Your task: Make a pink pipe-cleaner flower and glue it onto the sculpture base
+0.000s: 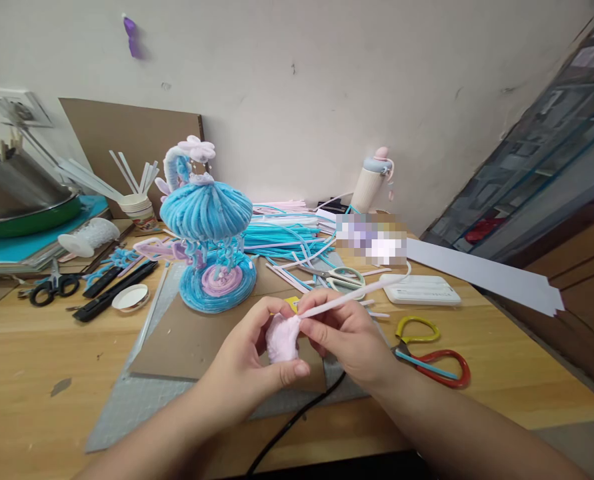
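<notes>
Near the middle, my left hand [249, 353] grips a pale pink fuzzy piece [283, 339], apparently coiled pipe cleaner, with the thumb below it and fingers behind. My right hand [349, 333] pinches a pale pink pipe cleaner [347, 298] right where it meets that piece. Its free end runs up and to the right in a curve. Both hands are over a brown cardboard sheet [177, 343]. Beyond them stands a blue fuzzy jellyfish-like model [207, 210] with a pink flower on top and a round blue and pink base [217, 283].
Blue pipe cleaners [281, 240] lie behind the hands. Green-handled scissors [344, 279], a white power bank [421, 290] and red-yellow scissors [429, 360] are at right. Black scissors [54, 287] and a bead spool [89, 237] sit left. A bottle [369, 187] stands by the wall.
</notes>
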`<state>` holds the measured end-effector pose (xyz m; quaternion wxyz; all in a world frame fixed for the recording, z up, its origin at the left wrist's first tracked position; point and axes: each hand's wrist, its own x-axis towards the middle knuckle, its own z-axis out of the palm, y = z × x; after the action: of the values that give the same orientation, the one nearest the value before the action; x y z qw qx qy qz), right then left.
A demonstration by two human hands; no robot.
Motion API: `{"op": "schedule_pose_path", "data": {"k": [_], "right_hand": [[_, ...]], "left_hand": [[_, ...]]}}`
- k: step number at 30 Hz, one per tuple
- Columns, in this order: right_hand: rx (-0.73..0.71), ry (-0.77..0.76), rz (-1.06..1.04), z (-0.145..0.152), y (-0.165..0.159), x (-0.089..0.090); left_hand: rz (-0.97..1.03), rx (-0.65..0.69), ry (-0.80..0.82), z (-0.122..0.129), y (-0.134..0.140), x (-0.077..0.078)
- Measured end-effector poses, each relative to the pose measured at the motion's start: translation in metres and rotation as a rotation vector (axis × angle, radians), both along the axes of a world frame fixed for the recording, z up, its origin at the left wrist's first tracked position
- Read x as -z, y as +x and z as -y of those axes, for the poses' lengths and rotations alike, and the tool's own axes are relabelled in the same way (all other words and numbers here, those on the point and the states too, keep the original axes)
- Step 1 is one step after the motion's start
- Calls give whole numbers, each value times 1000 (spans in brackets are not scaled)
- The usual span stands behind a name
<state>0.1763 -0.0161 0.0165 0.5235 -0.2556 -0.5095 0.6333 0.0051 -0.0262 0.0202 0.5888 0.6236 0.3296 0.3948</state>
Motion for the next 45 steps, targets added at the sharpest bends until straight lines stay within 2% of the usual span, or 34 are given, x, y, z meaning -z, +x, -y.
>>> {"op": "schedule_pose_path", "data": {"k": [3, 8, 12, 15, 19, 22, 25, 29, 34, 42, 45], "right_hand": [[-11, 8, -6, 1, 1, 1], [-23, 33, -7, 3, 1, 0], [40, 129, 62, 4, 2, 0], [134, 274, 168, 4, 4, 0], [253, 431, 294, 4, 4, 2], [331, 501, 354, 4, 4, 2], [360, 522, 370, 4, 4, 2], [352, 527, 408, 6, 5, 0], [424, 587, 464, 9, 4, -1], [474, 876, 542, 5, 9, 4], [472, 955, 578, 6, 10, 4]], "left_hand": [[29, 10, 7, 0, -1, 1], [179, 114, -111, 2, -3, 5], [195, 135, -121, 2, -2, 5], [82, 48, 0, 2, -2, 5], [-111, -73, 259, 0, -3, 8], [-183, -114, 409, -1, -3, 10], [-200, -123, 467, -2, -3, 11], [-182, -118, 461, -2, -2, 12], [-176, -152, 487, -2, -2, 12], [-74, -136, 269, 0, 0, 10], [-47, -167, 255, 1, 0, 9]]}}
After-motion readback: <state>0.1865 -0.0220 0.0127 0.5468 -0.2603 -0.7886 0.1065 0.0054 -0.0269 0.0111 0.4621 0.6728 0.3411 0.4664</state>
